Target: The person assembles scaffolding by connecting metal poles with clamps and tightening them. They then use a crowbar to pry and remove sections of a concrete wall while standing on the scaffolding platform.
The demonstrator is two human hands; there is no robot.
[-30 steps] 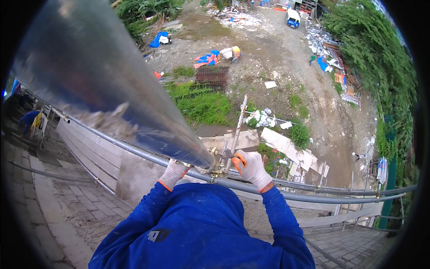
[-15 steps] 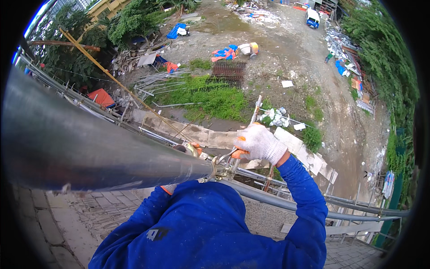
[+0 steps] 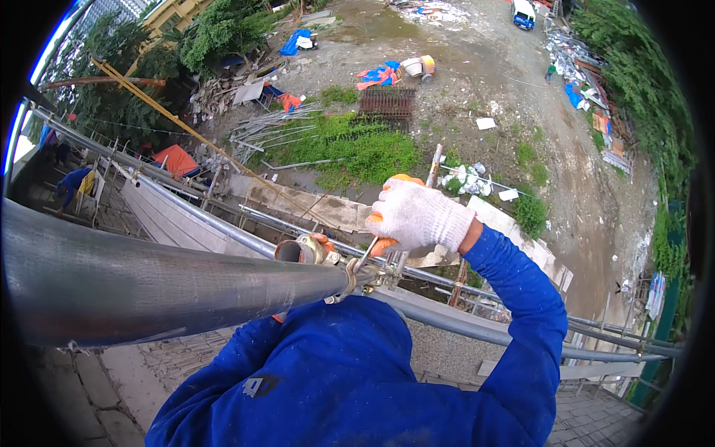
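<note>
A brass-coloured metal clamp [image 3: 349, 281], at the end of a leftward-running round grey metal pipe [image 3: 186, 296], lies between the white-and-orange-gloved right hand [image 3: 417, 214], gripping a slim metal tool [image 3: 366, 253], and the mostly hidden left hand [image 3: 325, 241], hold undeterminable.

The right hand [image 3: 418, 216], in a white knit glove with orange on the fingers, closes around a slim metal tool [image 3: 365, 255] that reaches down-left to a scaffold coupler [image 3: 348, 280]. Left of the coupler, a thick steel tube [image 3: 179, 290] hides most of the left hand [image 3: 325, 243]; its grip cannot be made out. An upright pole [image 3: 435, 165] rises just beyond the right hand, and a scaffold rail [image 3: 454, 320] runs below it. Far ahead of both hands stands a cement mixer [image 3: 417, 67].
</note>
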